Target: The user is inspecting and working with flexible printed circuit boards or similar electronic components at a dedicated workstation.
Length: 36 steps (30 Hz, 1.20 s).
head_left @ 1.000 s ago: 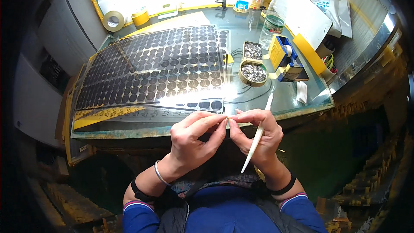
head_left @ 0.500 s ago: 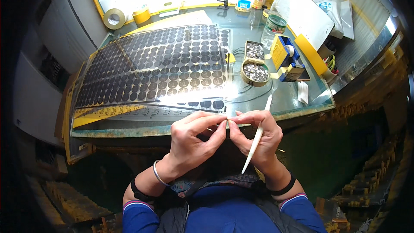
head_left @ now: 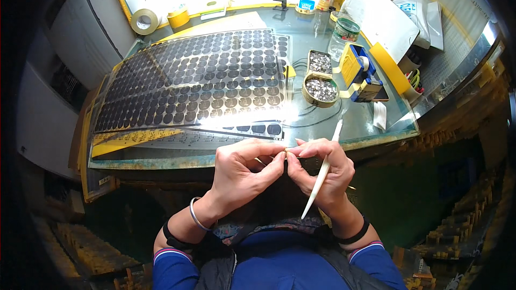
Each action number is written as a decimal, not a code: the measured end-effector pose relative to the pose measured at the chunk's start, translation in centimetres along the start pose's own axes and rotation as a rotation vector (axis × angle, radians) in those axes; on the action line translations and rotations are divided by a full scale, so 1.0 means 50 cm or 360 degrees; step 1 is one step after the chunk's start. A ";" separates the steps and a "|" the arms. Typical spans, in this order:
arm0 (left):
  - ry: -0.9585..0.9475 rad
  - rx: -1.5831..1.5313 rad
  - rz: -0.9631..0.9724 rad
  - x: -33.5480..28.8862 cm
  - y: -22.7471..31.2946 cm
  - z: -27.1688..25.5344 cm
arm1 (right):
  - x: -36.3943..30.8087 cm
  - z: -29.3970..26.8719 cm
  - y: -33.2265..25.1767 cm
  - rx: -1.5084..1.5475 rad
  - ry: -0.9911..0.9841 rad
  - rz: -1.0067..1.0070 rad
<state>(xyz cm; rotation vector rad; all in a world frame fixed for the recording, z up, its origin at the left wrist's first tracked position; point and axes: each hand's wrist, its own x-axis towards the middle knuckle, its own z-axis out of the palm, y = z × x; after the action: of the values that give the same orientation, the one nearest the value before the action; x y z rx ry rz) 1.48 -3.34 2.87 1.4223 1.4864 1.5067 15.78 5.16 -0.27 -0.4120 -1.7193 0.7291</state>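
In front of the table's near edge, my left hand [head_left: 244, 169] and my right hand [head_left: 325, 172] meet with thumbs and forefingers pinched together. Between those fingertips is a tiny thing, too small and covered to name. A white stick with a tapered point [head_left: 313, 195] lies across my right hand, held slantwise between the fingers with its point toward me. Beyond my hands, clear sheets [head_left: 196, 86] bearing rows of dark discs lie on the table. A square tin [head_left: 309, 63] and a round tin [head_left: 318, 104], both filled with small silvery bits, stand farther right.
A blue and yellow tape dispenser [head_left: 356, 69] stands right of the tins, near a yellow strip [head_left: 388, 68] and a white slip [head_left: 379, 116]. Behind are a clear bottle [head_left: 352, 9] and tape rolls [head_left: 144, 21]. The glass-topped table's near edge [head_left: 156, 162] runs just beyond my hands.
The view has shifted very slightly. Both hands keep the same pinch at nearly the same place, and the white stick stays in my right hand.
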 end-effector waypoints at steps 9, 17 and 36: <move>-0.0004 0.0022 -0.0034 -0.001 0.000 0.000 | 0.001 -0.003 -0.002 -0.0026 -0.0039 -0.0038; 0.0094 -0.0033 0.0026 -0.003 -0.015 0.006 | 0.007 0.001 -0.009 0.0032 -0.0049 -0.0060; -0.0051 -0.0698 -0.0418 0.000 -0.013 -0.003 | 0.000 0.003 -0.008 0.0129 -0.0042 0.0119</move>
<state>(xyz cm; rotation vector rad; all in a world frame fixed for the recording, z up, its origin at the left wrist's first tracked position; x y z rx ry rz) 1.19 -3.25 2.27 0.9499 1.1749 1.5159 15.69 4.83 -0.05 -0.4140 -1.7002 0.8587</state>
